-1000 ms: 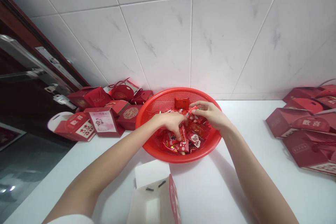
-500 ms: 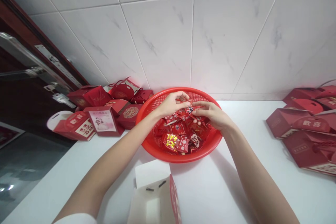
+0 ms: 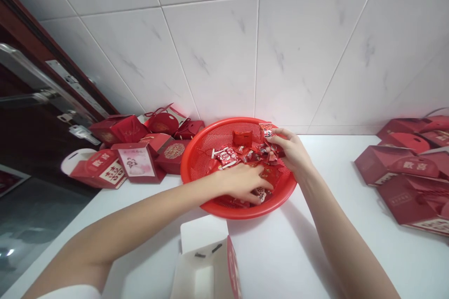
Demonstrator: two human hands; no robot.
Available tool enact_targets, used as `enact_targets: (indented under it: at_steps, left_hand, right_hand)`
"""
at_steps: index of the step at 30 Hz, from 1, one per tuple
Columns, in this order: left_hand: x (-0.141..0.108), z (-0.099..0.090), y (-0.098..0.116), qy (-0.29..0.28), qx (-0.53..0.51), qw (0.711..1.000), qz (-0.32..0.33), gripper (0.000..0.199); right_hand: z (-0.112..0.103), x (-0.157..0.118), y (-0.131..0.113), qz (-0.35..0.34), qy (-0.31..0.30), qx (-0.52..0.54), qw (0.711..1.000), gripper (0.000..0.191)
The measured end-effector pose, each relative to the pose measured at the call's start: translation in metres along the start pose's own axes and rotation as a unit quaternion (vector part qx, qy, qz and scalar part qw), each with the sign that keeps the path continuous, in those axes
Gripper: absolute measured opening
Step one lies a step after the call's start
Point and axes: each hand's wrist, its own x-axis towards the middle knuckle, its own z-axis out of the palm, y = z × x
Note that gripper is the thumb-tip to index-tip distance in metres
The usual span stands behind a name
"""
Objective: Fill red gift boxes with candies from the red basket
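A red perforated plastic basket [image 3: 191, 159] holds several small wrapped candies [image 3: 228, 156] in red packets. My right hand [image 3: 293, 152] is at the basket's right side, its fingers closed on a red candy packet [image 3: 266, 130] that stands up from the fingertips. More red wrappers show under those fingers; whether they are held too is unclear. My left hand [image 3: 242, 181] lies palm down over the candies at the front of the basket, fingers spread and touching the packets. In front of the basket stands an open box [image 3: 203, 231], white inside, with a red side.
Several red gift boxes [image 3: 142, 161] are grouped at the left by the wall. More red boxes [image 3: 403, 163] are stacked at the right on the white table [image 3: 315, 243]. A tiled wall [image 3: 224, 56] rises behind, and a dark door with keys [image 3: 84, 133] is at the left.
My left hand has moved from the back of the basket down to the front, its fingers spreading. My right hand has shifted slightly right with a packet raised in its fingers.
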Motion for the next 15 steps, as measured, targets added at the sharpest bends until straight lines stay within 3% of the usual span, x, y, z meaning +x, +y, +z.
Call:
enact_targets:
  at_steps: [5, 9, 12, 15]
  left_hand:
    - [0.001, 0.005, 0.012, -0.048, 0.095, 0.994, -0.040, 0.031]
    - [-0.003, -0.015, -0.010, -0.073, 0.090, 0.979, -0.168, 0.020]
    - [-0.013, -0.027, -0.037, -0.039, 0.115, 0.950, -0.286, 0.021]
    - [-0.023, -0.028, -0.061, 0.032, 0.158, 0.931, -0.328, 0.031]
  right_hand:
    - [0.000, -0.002, 0.000, -0.006, 0.008, -0.004, 1.000, 0.042]
    - [0.002, -0.004, 0.001, -0.010, 0.013, -0.024, 1.000, 0.042]
    - [0.008, -0.007, 0.001, -0.009, 0.011, -0.050, 0.999, 0.041]
    - [0.015, -0.010, 0.000, 0.007, 0.012, -0.081, 0.997, 0.037]
